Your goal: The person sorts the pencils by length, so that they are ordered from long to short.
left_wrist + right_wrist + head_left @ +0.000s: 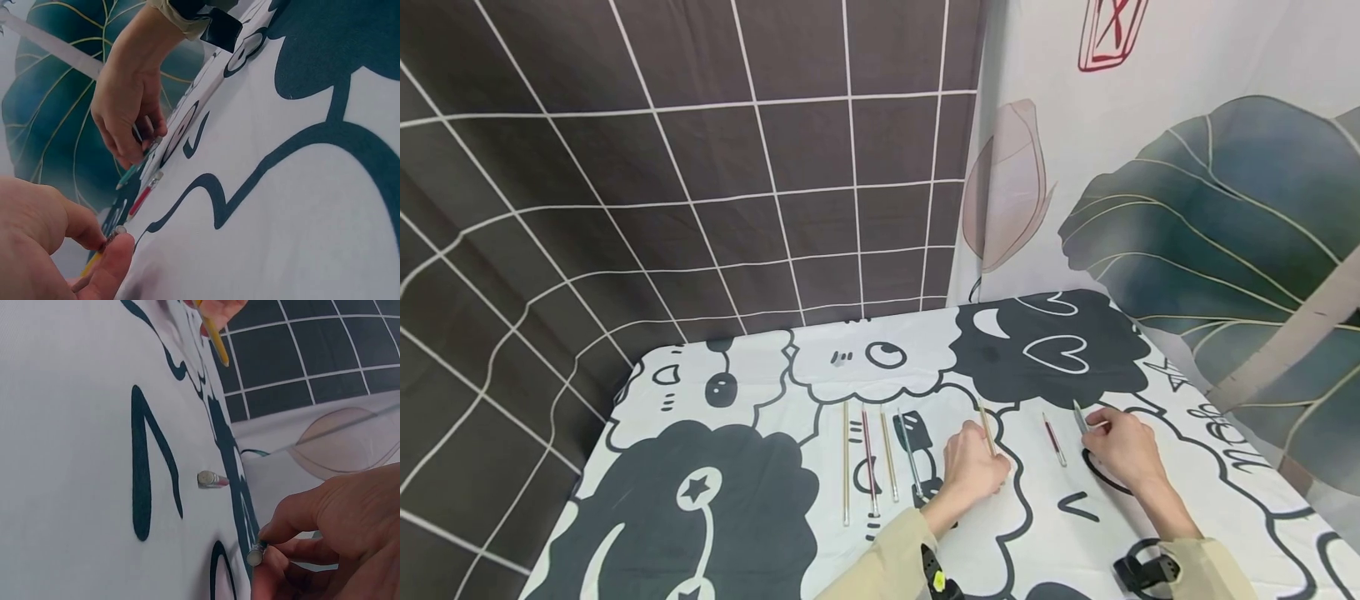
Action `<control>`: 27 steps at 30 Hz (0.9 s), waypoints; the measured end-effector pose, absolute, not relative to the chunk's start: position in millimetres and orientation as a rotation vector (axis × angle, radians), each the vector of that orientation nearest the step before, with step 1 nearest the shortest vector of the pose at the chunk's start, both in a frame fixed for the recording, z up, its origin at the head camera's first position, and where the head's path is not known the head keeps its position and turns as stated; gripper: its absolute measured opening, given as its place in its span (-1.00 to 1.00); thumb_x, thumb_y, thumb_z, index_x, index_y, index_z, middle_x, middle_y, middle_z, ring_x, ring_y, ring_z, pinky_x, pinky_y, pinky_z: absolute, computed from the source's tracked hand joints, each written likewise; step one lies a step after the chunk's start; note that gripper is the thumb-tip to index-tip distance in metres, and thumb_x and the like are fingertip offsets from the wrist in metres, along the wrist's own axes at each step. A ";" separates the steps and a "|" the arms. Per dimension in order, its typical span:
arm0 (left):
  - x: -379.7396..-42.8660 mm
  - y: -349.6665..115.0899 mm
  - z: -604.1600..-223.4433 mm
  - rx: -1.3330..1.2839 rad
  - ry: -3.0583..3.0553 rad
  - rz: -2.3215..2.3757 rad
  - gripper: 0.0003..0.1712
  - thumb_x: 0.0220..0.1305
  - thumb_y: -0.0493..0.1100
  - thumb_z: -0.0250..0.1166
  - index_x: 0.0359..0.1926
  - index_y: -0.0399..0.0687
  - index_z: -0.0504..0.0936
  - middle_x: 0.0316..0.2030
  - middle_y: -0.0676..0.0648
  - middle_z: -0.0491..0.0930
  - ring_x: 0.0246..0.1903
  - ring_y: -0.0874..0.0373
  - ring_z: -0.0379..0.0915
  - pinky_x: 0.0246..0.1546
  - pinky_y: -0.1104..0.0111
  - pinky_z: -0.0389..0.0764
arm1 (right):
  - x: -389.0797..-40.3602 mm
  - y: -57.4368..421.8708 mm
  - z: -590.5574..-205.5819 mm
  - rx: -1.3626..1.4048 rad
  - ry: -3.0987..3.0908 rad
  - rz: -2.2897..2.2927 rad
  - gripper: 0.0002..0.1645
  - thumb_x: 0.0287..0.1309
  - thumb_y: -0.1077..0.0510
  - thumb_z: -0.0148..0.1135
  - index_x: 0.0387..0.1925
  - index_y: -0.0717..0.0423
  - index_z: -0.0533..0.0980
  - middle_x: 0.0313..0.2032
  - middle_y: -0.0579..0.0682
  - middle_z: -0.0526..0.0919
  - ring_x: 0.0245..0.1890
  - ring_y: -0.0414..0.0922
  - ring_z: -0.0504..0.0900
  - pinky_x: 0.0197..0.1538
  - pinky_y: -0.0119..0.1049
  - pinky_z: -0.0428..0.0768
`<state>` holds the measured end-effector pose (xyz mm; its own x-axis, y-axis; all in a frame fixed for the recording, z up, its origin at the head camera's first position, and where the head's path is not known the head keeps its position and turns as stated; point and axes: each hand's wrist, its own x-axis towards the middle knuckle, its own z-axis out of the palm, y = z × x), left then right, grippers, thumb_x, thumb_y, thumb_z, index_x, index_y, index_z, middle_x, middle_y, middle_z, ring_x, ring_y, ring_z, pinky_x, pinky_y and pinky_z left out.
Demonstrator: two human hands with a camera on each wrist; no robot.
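My left hand [972, 461] pinches a yellow pencil [987, 429] near its eraser end, the other end pointing toward the back of the table. My right hand [1123, 446] pinches a green pencil [1079, 417]; its whitish eraser [255, 557] shows between thumb and fingers in the right wrist view. Between the hands lies a short red pencil [1054, 439], touched by neither. Left of my left hand several pencils lie roughly side by side: a yellow one [846, 467], a red one [869, 462], another yellow one [889, 458] and a green one [910, 454].
A white cloth with dark cartoon shapes [745, 492] covers the table. Behind it hangs a dark curtain with white grid lines [700, 167]. A pale curtain with large leaves [1217, 200] hangs at the right.
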<state>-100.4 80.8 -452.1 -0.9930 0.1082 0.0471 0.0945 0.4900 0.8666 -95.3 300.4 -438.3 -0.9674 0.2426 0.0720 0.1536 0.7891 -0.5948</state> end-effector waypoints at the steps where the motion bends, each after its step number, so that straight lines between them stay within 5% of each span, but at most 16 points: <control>1: -99.9 79.9 -451.8 0.186 2.693 1.576 -0.71 -0.11 -0.41 0.36 -0.29 -0.26 0.52 -0.70 0.04 0.41 -0.89 0.33 0.34 -0.74 0.48 0.40 | -95.2 299.5 -438.0 -0.311 -2.832 0.923 -0.68 -0.04 0.39 0.21 -0.19 0.52 0.53 -0.54 0.08 0.56 -0.57 -0.05 0.50 -0.52 -0.22 0.41; 27: -93.3 56.2 -454.8 0.128 2.702 1.613 -0.67 -0.13 -0.46 0.30 -0.22 -0.35 0.52 -0.67 0.02 0.44 -0.90 0.34 0.32 -0.80 0.46 0.39 | -97.3 275.3 -429.9 -0.103 -2.779 0.976 -0.73 -0.02 0.37 0.21 -0.22 0.47 0.52 -0.55 0.00 0.56 -0.65 -0.13 0.50 -0.52 -0.27 0.38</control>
<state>-93.3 56.2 -454.8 -0.9967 0.0655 0.0485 0.0738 0.4723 0.8783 -97.3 275.3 -429.9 -0.9788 0.1293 0.1589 0.0015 0.7803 -0.6254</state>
